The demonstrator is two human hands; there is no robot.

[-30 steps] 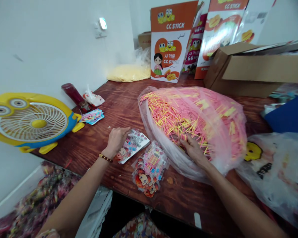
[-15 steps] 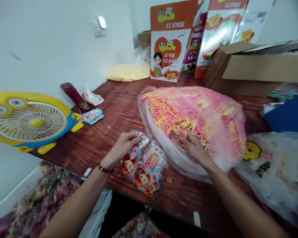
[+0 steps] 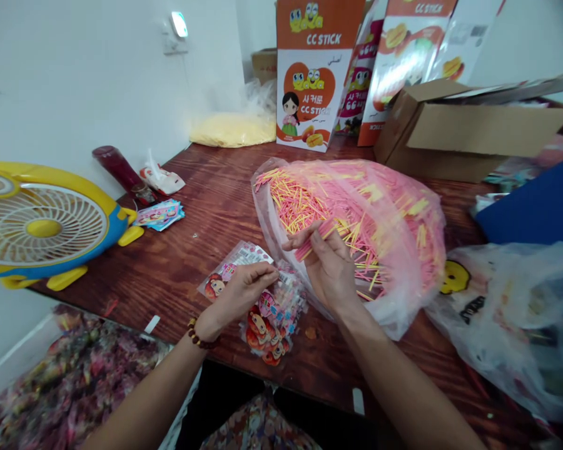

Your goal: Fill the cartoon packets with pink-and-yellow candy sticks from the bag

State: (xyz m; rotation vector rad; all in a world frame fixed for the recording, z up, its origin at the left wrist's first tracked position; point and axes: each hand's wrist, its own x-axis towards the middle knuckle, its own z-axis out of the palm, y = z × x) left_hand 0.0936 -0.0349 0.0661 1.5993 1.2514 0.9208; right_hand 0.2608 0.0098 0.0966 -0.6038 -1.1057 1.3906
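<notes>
My right hand [image 3: 331,265] is closed around a small bunch of pink and yellow sticks [image 3: 304,250], raised over the near edge of a large clear bag [image 3: 265,206]. Loose pink and yellow sticks [image 3: 295,200] in great number fill that bag. Fingertips pinched, my left hand [image 3: 244,290] grips what looks like a small printed plastic packet [image 3: 265,306] by its top; the fingers partly hide the grip. Beneath and behind this hand lie other flat clear packets [image 3: 246,253] with a red-haired cartoon figure. Filled packets [image 3: 274,350] form a pile beside them.
A yellow and blue fan [image 3: 47,219] stands at the left, near a dark red bottle [image 3: 115,167] and printed cards [image 3: 159,214]. Behind are a CC Stick carton [image 3: 309,81] and an open cardboard box [image 3: 464,131]. A plastic carrier bag [image 3: 511,306] lies at the right.
My right hand has lifted out of the stick bag and moved left with a bunch of sticks. My left hand has moved slightly lower, nearer the packet pile. The view has shifted slightly.
</notes>
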